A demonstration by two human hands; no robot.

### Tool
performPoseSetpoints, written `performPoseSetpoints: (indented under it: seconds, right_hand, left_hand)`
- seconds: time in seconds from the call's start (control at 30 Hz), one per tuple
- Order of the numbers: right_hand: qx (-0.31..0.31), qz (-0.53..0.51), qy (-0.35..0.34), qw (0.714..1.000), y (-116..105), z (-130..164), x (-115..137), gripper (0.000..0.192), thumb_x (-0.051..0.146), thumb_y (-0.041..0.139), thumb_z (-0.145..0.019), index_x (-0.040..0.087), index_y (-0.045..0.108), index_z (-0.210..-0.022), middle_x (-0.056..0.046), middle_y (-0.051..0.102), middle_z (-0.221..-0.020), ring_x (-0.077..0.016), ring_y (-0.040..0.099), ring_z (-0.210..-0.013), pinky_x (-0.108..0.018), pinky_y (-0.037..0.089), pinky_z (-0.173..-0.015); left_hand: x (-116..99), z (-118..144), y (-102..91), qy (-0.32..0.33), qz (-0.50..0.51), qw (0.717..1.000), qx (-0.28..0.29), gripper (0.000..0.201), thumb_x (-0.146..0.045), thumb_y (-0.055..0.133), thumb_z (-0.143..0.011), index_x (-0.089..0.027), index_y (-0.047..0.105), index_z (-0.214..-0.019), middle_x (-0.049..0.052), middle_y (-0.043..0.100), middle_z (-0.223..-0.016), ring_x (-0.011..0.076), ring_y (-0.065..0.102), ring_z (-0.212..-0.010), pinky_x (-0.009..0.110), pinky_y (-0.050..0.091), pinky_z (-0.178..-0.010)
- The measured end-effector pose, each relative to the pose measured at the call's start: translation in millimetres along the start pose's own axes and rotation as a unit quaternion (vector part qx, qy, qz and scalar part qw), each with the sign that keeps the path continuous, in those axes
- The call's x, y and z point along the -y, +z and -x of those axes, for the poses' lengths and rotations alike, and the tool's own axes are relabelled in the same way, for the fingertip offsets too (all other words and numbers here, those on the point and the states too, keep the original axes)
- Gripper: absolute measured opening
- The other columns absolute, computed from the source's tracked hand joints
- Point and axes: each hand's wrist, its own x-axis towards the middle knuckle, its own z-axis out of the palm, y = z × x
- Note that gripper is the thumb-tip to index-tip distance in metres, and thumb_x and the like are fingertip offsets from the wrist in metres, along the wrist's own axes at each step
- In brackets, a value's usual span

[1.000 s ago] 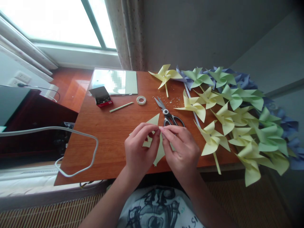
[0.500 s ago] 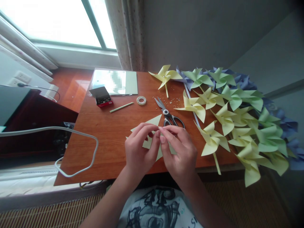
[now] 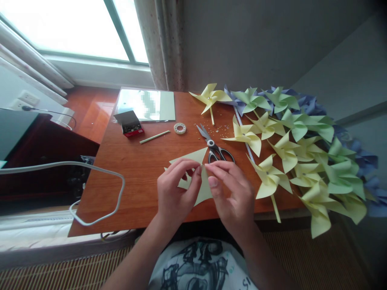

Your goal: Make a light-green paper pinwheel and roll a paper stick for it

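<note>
A cut piece of pale yellow paper [image 3: 203,188] lies under and between my hands, with pointed flaps spreading to the upper left. My left hand [image 3: 178,183] is closed in a pinch at the paper's middle, thumb against index finger; the exact spot gripped is partly hidden. My right hand [image 3: 234,187] is just to its right, thumb held away from the fingers, index fingertip near the pinched spot. No object shows between its thumb and fingers. Scissors [image 3: 211,143] with black and white handles lie open just beyond my right hand.
Yellow [image 3: 269,173], green [image 3: 344,177] and purple pinwheels cover the table's right side. Behind the hands are a tape roll [image 3: 179,128], a rolled paper stick [image 3: 155,137], a small open red box [image 3: 132,128] and a packet of sheets [image 3: 167,105]. A white cable [image 3: 123,189] crosses the left edge.
My right thumb has drawn back from its fingertips, and the right hand has moved slightly apart from the left. The paper has shifted a little, and its right part no longer shows beside my right hand.
</note>
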Motion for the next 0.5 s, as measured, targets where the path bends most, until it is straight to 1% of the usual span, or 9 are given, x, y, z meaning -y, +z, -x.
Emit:
performPoseSetpoints:
  seconds: [0.07, 0.1, 0.13, 0.2, 0.27, 0.33, 0.4, 0.5]
  right_hand:
    - [-0.015, 0.016, 0.022, 1.000, -4, -6, -16, 0.022, 0.022, 0.056, -0.099, 0.018, 0.074, -0.111, -0.010, 0.073, -0.106, -0.0221, 0.070, -0.101, -0.035, 0.057, -0.089]
    - [-0.024, 0.047, 0.026, 0.998, -5, -9, -27, 0.022, 0.021, 0.056, -0.098, 0.018, 0.074, -0.110, -0.010, 0.074, -0.105, -0.0230, 0.071, -0.101, -0.037, 0.057, -0.089]
    - [-0.019, 0.094, 0.023, 0.995, -5, -11, -39, 0.021, 0.021, 0.057, -0.097, 0.017, 0.073, -0.110, -0.011, 0.074, -0.104, -0.0249, 0.071, -0.100, -0.040, 0.057, -0.090]
    - [0.014, 0.186, 0.032, 0.982, -2, -14, -61, 0.026, 0.021, 0.061, -0.093, 0.013, 0.070, -0.116, -0.015, 0.074, -0.107, -0.0299, 0.070, -0.100, -0.046, 0.056, -0.091]
    - [0.051, 0.234, 0.046, 0.970, 4, -13, -78, 0.033, 0.022, 0.064, -0.091, 0.013, 0.066, -0.123, -0.016, 0.072, -0.110, -0.0318, 0.068, -0.104, -0.048, 0.056, -0.092]
    - [0.085, 0.271, 0.052, 0.957, 10, -12, -86, 0.043, 0.024, 0.068, -0.089, 0.014, 0.061, -0.130, -0.017, 0.070, -0.114, -0.0331, 0.066, -0.106, -0.049, 0.055, -0.091]
    - [0.107, 0.306, 0.059, 0.944, 15, -12, -87, 0.050, 0.025, 0.071, -0.087, 0.012, 0.059, -0.133, -0.018, 0.069, -0.114, -0.0342, 0.065, -0.105, -0.049, 0.055, -0.089]
    - [0.116, 0.324, 0.084, 0.935, 17, -15, -84, 0.048, 0.022, 0.070, -0.086, 0.009, 0.060, -0.131, -0.019, 0.068, -0.110, -0.0348, 0.065, -0.103, -0.049, 0.055, -0.088]
  left_hand:
    - [0, -1, -2.8, 0.006, -0.006, 1.000, 0.005, 0.011, -0.009, 0.064, -0.089, -0.018, 0.067, -0.083, 0.001, 0.067, -0.077, 0.0125, 0.057, -0.068, 0.026, 0.046, -0.063]
    - [1, -1, -4.3, 0.008, -0.010, 1.000, 0.008, 0.012, -0.009, 0.064, -0.090, -0.018, 0.067, -0.083, 0.002, 0.068, -0.077, 0.0124, 0.057, -0.068, 0.026, 0.046, -0.063]
    - [1, -1, -5.7, 0.009, -0.015, 1.000, 0.010, 0.012, -0.009, 0.064, -0.090, -0.018, 0.066, -0.083, 0.002, 0.068, -0.077, 0.0124, 0.057, -0.068, 0.026, 0.046, -0.063]
    - [3, -2, -8.3, 0.011, -0.026, 1.000, 0.014, 0.012, -0.010, 0.064, -0.091, -0.019, 0.067, -0.083, 0.002, 0.068, -0.079, 0.0125, 0.058, -0.068, 0.025, 0.046, -0.062]
    - [5, -3, -9.8, 0.013, -0.037, 0.999, 0.017, 0.011, -0.010, 0.064, -0.091, -0.019, 0.067, -0.084, 0.002, 0.069, -0.080, 0.0126, 0.058, -0.068, 0.025, 0.047, -0.062]
    - [7, -3, -10.3, 0.015, -0.043, 0.999, 0.019, 0.011, -0.010, 0.063, -0.091, -0.019, 0.067, -0.085, 0.003, 0.070, -0.081, 0.0127, 0.059, -0.069, 0.025, 0.047, -0.062]
    - [9, -3, -10.2, 0.017, -0.042, 0.999, 0.020, 0.011, -0.010, 0.063, -0.091, -0.019, 0.067, -0.086, 0.003, 0.070, -0.081, 0.0128, 0.059, -0.069, 0.025, 0.047, -0.063]
    - [11, -3, -10.5, 0.020, -0.039, 0.999, 0.025, 0.012, -0.009, 0.061, -0.092, -0.018, 0.067, -0.086, 0.003, 0.071, -0.083, 0.0126, 0.059, -0.070, 0.025, 0.048, -0.064]
